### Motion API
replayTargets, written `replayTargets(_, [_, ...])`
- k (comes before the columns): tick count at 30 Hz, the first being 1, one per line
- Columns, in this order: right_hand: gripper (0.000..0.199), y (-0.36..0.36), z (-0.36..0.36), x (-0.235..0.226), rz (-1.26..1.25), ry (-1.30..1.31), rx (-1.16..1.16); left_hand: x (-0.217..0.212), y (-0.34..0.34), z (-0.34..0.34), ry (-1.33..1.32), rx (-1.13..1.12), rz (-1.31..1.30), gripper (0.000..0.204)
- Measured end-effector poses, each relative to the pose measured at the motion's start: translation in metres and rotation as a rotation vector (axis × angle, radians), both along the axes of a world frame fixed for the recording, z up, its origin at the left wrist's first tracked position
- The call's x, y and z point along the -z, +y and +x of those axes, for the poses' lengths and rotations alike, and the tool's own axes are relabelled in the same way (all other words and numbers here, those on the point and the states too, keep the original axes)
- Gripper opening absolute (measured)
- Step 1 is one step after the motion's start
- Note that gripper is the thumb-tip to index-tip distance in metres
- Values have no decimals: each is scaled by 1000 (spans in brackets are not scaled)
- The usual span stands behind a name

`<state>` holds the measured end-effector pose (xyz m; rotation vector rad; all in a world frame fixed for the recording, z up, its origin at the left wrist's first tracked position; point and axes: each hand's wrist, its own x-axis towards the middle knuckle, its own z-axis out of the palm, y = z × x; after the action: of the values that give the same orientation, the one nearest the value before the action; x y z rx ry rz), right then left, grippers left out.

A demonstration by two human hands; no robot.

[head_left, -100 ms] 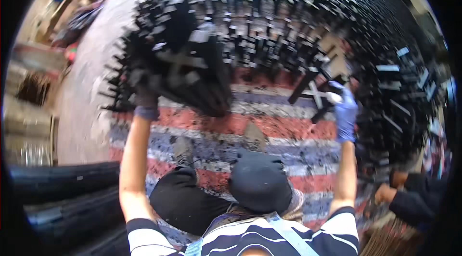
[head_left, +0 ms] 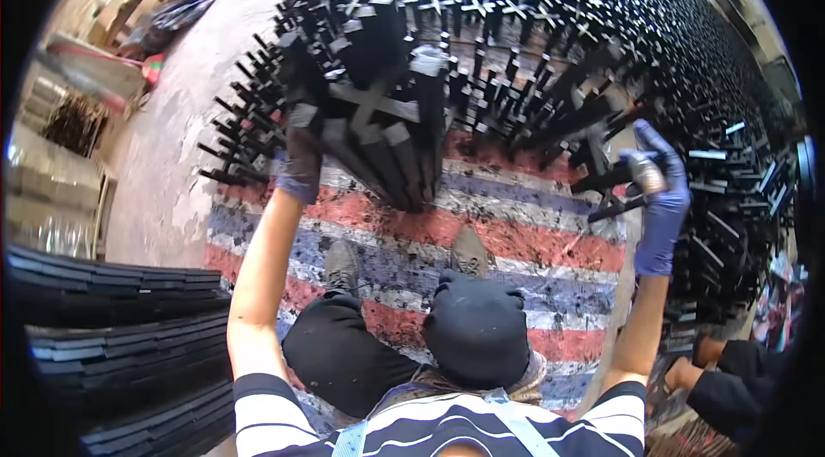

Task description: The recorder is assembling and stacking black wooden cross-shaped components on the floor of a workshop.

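At left centre my left hand [head_left: 300, 167], in a dark-stained purple glove, is closed on the side of a bundle of black strips [head_left: 400, 161]. Pale cross-shaped ends show at the top of this bundle. To the right, my right hand [head_left: 666, 199] wears a purple glove, its fingers curled and one finger raised. It grips a black cross-shaped piece [head_left: 610, 186], blurred by motion, close to the standing pieces. Many black cross-ended pieces [head_left: 481, 6] stand upright in dense rows beyond both hands.
Beneath me lies a red, white and blue striped sheet [head_left: 550, 281] flecked with black. Stacked black strips [head_left: 120, 354] sit at lower left. Loose black pieces [head_left: 713, 191] lie along the right. Another person's feet [head_left: 683, 371] are at lower right.
The whole view has shifted, and both hands now appear farther right. The black piece in my right hand has turned, so its pale cross end no longer shows clearly.
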<state>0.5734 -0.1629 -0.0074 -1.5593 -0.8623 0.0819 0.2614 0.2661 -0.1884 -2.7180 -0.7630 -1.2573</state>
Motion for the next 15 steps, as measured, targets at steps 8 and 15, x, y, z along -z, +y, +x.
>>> replayTargets(8, [43,93,-84,-134,428,-310,-388,-74,-64,40,-699,429,-1031,69])
replayTargets(15, [29,157,-127,-149,71,-1068,-246,-110,-88,49,-691,252,-1198,84])
